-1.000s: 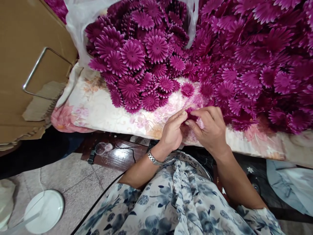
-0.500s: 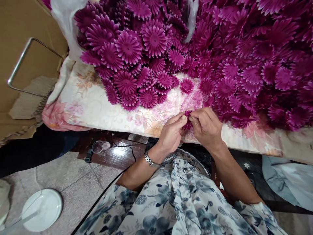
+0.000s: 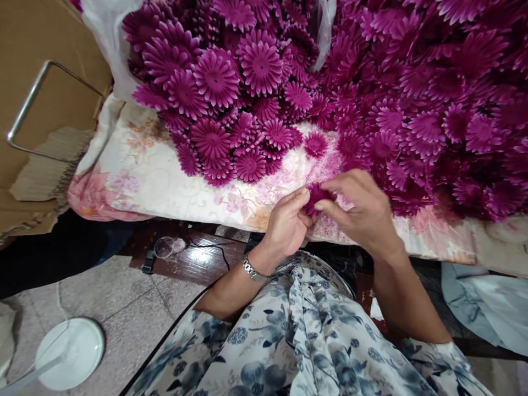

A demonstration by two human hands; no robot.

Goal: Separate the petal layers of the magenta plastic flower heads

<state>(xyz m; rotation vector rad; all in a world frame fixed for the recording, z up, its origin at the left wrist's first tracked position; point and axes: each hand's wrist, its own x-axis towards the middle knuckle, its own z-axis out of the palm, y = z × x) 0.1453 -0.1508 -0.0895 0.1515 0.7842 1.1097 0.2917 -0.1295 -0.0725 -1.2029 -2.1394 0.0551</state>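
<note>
A small purple artificial flower [image 3: 317, 199] is pinched between the thumb and fingers of my left hand [image 3: 286, 223], just above the front edge of the cloth. My right hand [image 3: 363, 212] is right beside that flower, slightly blurred. Its thumb and fingers are apart around the flower's right side, and its thumb tip is close to the petals or touching them. Whether it touches them I cannot tell. A single loose purple flower [image 3: 315, 144] lies on the cloth beyond my hands, among scattered purple specks.
Purple flower heads are heaped at the back left [image 3: 214, 82] and right [image 3: 429, 110] on a floral cloth [image 3: 136, 181]. A clear plastic bag [image 3: 111, 38] borders the left heap. A cardboard box [image 3: 82, 33] with a metal handle stands at left. A white round base [image 3: 74, 352] is on the floor.
My right hand has opened its pinch and shifted to the right, showing more of the flower. My left hand keeps its hold in nearly the same spot.
</note>
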